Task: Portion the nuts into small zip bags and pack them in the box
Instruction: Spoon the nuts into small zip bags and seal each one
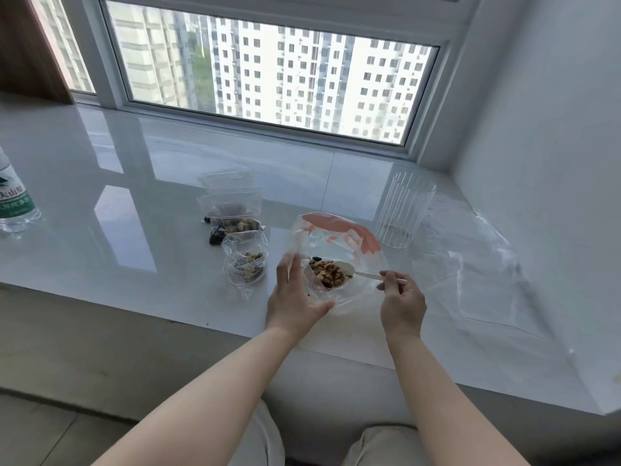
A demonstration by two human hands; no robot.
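1. Head view, step in hand: scooping. The right hand (401, 302) pinches the handle of a white spoon (349, 271) between thumb and fingers; its grip is clenched on that handle. The spoon bowl is loaded with nuts (327, 274) and sits inside the large clear bag (336, 240) (the one with orange print on its far side).
2. The left hand (295, 294) lies against the left edge of the large clear bag with fingers straight, steadying it. Its grip is released; it curls around nothing.
3. Portions done so far, as judged: one small zip bag (245, 260) with nuts stands just left of the left hand, mouth apparently not sealed. A second filled bag (232, 213) lies behind it, and flat empty bags (225, 179) lie further back.
4. Next move, as judged: lift the loaded spoon clear of the large bag and tip it into a small bag's mouth. This calls for a level spoon and an opening held wide (thin film collapses easily).
5. No box is identifiable. A ribbed clear container (405, 210) stands right of the large bag; whether it serves as the box cannot be told.
6. Surface: a glossy white counter (134, 203) below a window (268, 72), with loose clear film (470, 250) at right.
7. Room: a water bottle (15, 196) stands at far left. High-rise buildings show outside.
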